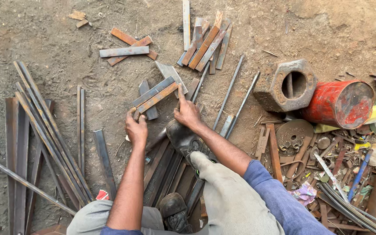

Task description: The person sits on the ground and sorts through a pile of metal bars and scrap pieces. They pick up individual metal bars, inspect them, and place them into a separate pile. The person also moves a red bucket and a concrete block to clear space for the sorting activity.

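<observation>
Single view only: head-worn camera, looking almost straight down from above the seated person onto dirt ground. Forearms enter from 6 o'clock, close to the lens. The far edge of the scene lies at 12 o'clock. No second view to compare.

Left arm: bare, stretched forward from the lower edge of view, elbow nearly straight.
Left hand: fingers curled closed, knuckles turned upward.
Right arm: bent at the elbow, blue sleeve pushed up, forearm angled toward the left hand.
Right hand: set just beside the left hand, index finger extended forward, remaining fingers curled.
</observation>
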